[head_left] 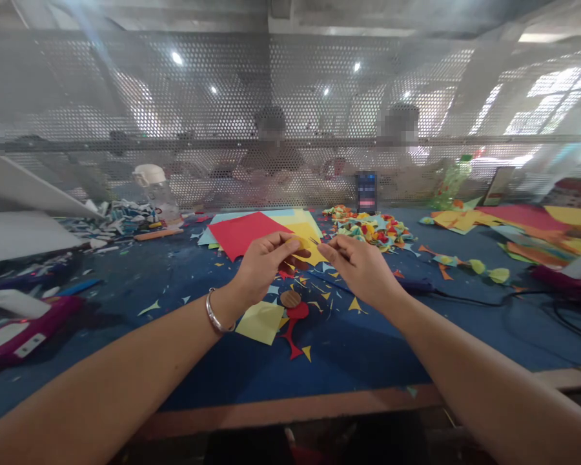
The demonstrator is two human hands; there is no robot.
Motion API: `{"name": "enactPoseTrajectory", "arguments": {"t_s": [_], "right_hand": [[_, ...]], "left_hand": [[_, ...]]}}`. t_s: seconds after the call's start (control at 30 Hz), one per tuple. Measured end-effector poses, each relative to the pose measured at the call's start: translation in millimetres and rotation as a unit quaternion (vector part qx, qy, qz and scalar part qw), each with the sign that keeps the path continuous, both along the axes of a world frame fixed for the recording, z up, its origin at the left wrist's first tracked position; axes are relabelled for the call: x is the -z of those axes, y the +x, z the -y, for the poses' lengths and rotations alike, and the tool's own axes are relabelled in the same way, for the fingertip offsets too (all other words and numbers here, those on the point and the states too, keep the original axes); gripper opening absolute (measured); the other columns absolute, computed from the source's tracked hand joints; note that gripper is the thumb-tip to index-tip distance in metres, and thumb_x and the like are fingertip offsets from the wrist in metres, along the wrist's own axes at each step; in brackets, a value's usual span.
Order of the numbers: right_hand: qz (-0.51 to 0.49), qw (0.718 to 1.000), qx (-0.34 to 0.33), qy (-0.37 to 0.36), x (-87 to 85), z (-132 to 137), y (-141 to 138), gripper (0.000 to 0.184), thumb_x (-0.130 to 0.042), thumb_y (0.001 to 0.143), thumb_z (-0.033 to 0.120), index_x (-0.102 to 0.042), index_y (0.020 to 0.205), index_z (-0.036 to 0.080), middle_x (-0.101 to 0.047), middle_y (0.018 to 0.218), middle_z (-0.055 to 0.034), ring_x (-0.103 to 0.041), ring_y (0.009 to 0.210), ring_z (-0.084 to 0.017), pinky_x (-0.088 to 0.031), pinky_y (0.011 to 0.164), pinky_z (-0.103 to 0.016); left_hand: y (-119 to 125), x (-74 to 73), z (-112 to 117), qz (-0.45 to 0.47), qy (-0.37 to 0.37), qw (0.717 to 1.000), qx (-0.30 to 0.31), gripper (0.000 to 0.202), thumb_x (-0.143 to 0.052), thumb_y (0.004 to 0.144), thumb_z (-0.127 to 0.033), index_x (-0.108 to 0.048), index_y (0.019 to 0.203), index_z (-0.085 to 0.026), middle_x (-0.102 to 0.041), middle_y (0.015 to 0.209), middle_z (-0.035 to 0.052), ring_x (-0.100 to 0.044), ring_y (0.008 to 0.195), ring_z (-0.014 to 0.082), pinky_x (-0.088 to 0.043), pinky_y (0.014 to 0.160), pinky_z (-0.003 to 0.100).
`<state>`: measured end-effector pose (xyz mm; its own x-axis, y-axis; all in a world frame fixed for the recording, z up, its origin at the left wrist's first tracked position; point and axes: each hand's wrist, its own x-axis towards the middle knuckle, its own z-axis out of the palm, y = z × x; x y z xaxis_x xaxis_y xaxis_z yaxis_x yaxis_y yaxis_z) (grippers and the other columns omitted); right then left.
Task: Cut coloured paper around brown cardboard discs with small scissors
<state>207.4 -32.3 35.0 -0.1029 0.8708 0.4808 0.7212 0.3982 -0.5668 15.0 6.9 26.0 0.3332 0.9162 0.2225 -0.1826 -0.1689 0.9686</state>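
Observation:
My left hand (274, 256), with a silver bangle at its wrist, is closed with its fingertips pinching a small piece of yellow paper (302, 243). Facing it, my right hand (356, 263) is closed around a thin tool with fine pointed tips (313, 241), which reach toward the yellow piece; its exact kind is hidden by my fingers. Below the hands lie a round wooden disc (290, 298), a red paper offcut (292, 342) and a pale yellow square (260, 323). Just behind are a red sheet (244, 234) and stacked coloured sheets (314, 223).
A pile of small coloured paper pieces (372, 227) lies behind my right hand, before an upright phone (366, 190). A lidded bottle (159, 197) stands back left. Magenta devices (24, 329) sit at left and right, with a black cable (479, 300). A perforated screen (310, 84) closes the back.

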Motion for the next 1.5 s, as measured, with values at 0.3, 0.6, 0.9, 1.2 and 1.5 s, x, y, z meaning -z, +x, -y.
{"name": "enactPoseTrajectory", "arguments": {"t_s": [0.3,0.6,0.9,1.2,1.5], "right_hand": [[0.217,0.967,0.052,-0.123,13.4,-2.8,-4.5,0.030,-0.060,0.093,0.046,-0.066,0.080,0.019,-0.070,0.073,-0.0107,-0.063,0.066,-0.023,-0.028,0.054,-0.030],[0.105,0.993,0.002,-0.046,6.2,4.4,-5.6,0.019,-0.058,0.095,0.036,-0.064,0.092,0.019,-0.070,0.083,-0.0048,-0.060,0.070,-0.017,-0.037,0.062,-0.028],[-0.123,0.987,-0.099,-0.033,11.0,-3.7,0.0,0.019,-0.063,0.089,0.035,-0.059,0.078,0.020,-0.055,0.066,0.0022,-0.050,0.058,-0.012,-0.039,0.056,-0.027],[-0.189,0.970,-0.113,-0.100,1.2,-3.5,-2.2,0.042,-0.076,0.075,0.059,-0.060,0.071,0.020,-0.060,0.060,0.0020,-0.052,0.049,-0.012,-0.044,0.050,-0.028],[-0.145,0.963,-0.141,-0.178,2.3,-4.9,2.0,0.037,-0.078,0.074,0.051,-0.062,0.068,0.019,-0.058,0.054,0.0034,-0.053,0.048,-0.012,-0.044,0.047,-0.025]], "left_hand": [[3.4,6.0,-1.0,-0.044,0.045,0.997,-0.038,0.016,-0.067,0.087,-0.028,-0.071,0.096,-0.014,-0.076,0.088,0.0069,-0.070,0.065,0.0125,-0.053,0.059,0.023],[2.1,3.0,3.1,-0.078,0.146,0.986,-0.019,0.037,-0.070,0.088,-0.030,-0.052,0.118,-0.016,-0.069,0.069,-0.0016,-0.071,0.064,0.0141,-0.053,0.061,0.022],[2.2,2.1,3.1,-0.077,0.096,0.991,0.049,0.039,-0.074,0.084,-0.032,-0.052,0.113,-0.021,-0.074,0.071,-0.0013,-0.076,0.069,0.0194,-0.059,0.066,0.029],[-10.6,-5.2,-6.2,-0.102,0.022,0.985,0.138,0.047,-0.081,0.079,-0.036,-0.061,0.116,-0.017,-0.080,0.085,0.0076,-0.078,0.079,0.0212,-0.060,0.069,0.029],[-13.5,-4.7,-10.6,-0.226,0.180,0.953,0.090,0.022,-0.076,0.081,-0.038,-0.079,0.092,-0.018,-0.076,0.084,0.0059,-0.067,0.073,0.0150,-0.048,0.064,0.024]]}}
